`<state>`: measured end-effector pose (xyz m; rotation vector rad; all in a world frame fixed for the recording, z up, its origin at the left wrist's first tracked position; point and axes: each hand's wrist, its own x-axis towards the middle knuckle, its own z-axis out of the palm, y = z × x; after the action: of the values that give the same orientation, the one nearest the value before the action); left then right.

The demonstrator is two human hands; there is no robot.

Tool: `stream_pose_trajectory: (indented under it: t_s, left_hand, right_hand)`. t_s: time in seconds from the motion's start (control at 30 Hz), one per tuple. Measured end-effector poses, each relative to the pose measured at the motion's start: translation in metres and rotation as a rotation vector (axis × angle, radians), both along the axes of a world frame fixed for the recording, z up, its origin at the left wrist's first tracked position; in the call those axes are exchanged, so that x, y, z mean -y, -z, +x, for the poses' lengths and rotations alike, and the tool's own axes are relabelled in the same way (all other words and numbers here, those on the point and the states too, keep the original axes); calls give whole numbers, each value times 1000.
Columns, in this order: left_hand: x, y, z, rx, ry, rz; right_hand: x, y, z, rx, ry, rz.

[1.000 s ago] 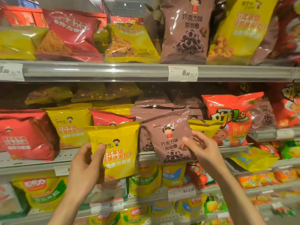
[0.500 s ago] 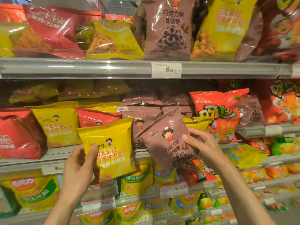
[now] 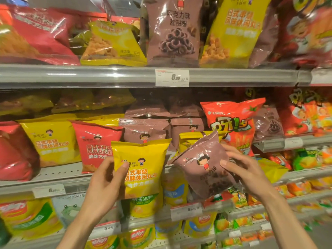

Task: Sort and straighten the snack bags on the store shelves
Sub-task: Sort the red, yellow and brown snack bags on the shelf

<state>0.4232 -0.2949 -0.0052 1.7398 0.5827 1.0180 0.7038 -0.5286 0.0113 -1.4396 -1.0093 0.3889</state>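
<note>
two bags in hand, in front of the middle shelf

left hand [image 3: 106,182] grips a yellow bag [image 3: 142,168] by its left edge, thumb on the front, fingers behind; bag upright, held out in front of the middle shelf [image 3: 59,178]. right hand [image 3: 246,169] grips a brown bag [image 3: 203,166] on its right side, thumb on the front; bag tilted, top corner leaning right. the two bags sit just beside each other, apart. behind them on the shelf: a red bag [image 3: 97,146] and more yellow and brown bags. an orange bag [image 3: 233,123] stands to the right. price tag [image 3: 172,78] on the upper shelf rail.
</note>
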Motion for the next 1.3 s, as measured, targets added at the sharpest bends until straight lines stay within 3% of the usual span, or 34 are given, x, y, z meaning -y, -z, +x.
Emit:
stream_pose_trajectory:
  t_s: [0.17,0.27,0.63,0.73,0.93,1.3]
  left_hand:
    - [12,1,25,-55,130,-30]
    - [19,2,51,-80,101,76]
    - [34,-5,127,-170,298,158]
    - [44,-16,134,-106,359,174]
    - [43,-10,134,3,281,227]
    - [50,-21,123,153,150,97]
  right_hand:
    - [11,4,14,-131,-20,33]
    - [12,0,16,-216,-29,53]
    - [6,12,27,-211,-137,-21]
    - [6,8,23,-234,-187,-6]
    - [6,4,20,-237,-135,-18]
    - [5,-17,14,-392,-225,97]
